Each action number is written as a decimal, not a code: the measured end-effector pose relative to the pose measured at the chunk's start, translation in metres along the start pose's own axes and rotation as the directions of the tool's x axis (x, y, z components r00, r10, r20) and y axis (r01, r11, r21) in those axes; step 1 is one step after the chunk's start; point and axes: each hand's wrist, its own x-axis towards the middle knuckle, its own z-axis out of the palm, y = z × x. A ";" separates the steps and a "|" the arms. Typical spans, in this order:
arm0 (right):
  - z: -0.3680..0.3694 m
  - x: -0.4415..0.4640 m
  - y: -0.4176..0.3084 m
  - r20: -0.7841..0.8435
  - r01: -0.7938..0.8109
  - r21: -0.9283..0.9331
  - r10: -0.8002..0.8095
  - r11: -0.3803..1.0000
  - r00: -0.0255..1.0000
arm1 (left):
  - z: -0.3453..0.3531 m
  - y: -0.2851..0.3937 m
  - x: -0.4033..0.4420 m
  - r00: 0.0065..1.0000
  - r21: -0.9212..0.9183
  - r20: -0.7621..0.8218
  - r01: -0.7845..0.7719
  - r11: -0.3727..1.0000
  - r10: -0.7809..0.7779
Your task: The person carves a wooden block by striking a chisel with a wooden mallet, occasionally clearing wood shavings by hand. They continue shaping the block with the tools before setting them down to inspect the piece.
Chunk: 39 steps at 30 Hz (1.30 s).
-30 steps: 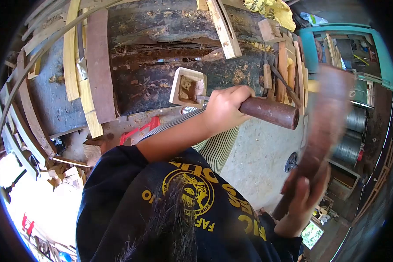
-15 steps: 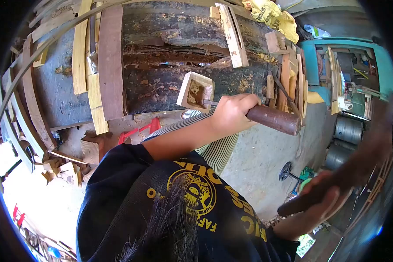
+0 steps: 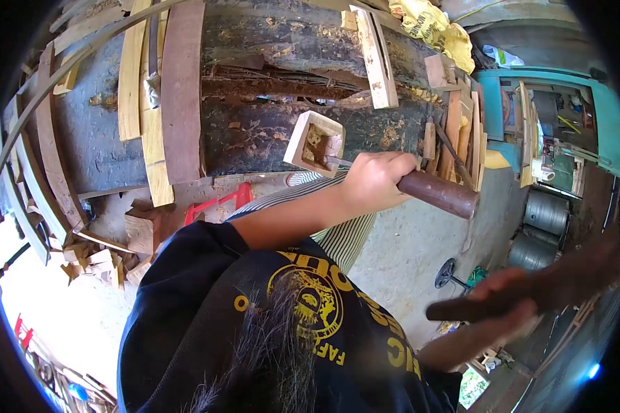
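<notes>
My left hand (image 3: 375,182) is closed around a chisel (image 3: 439,195) with a thick brown cylindrical handle. Its thin metal blade reaches into the hollow of a small pale wooden block (image 3: 298,141), which lies on the dark workbench near its front edge. The blade's tip is hard to make out inside the cavity. Out at the right, my right hand (image 3: 508,323) grips a dark wooden mallet (image 3: 572,279), slightly blurred. The mallet's wide end points away to the right, apart from the chisel handle.
Wooden boards (image 3: 182,96) lie across the bench's left side. A slotted pale piece (image 3: 375,58) rests at the back, with wood strips (image 3: 458,127) and a tool to its right. A red plastic stool (image 3: 220,203) and wood offcuts (image 3: 93,265) are on the floor.
My right hand and the mallet have shifted slightly up and left in view. The left hand keeps its hold on the chisel, its blade still in the block's hollow.
</notes>
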 end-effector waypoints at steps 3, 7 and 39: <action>0.063 0.030 0.030 -0.262 0.022 -0.750 -0.328 0.662 0.908 | -0.002 0.000 0.002 0.999 0.020 0.027 0.020 1.000 -0.020; 0.053 0.021 0.016 -0.229 0.060 -0.828 -0.433 0.558 0.872 | 0.000 -0.001 0.002 1.000 0.027 -0.020 0.000 1.000 0.000; 0.058 0.023 0.036 -0.289 0.190 -0.616 -0.443 0.765 0.849 | -0.017 0.002 0.007 0.982 0.004 0.157 0.107 0.994 -0.106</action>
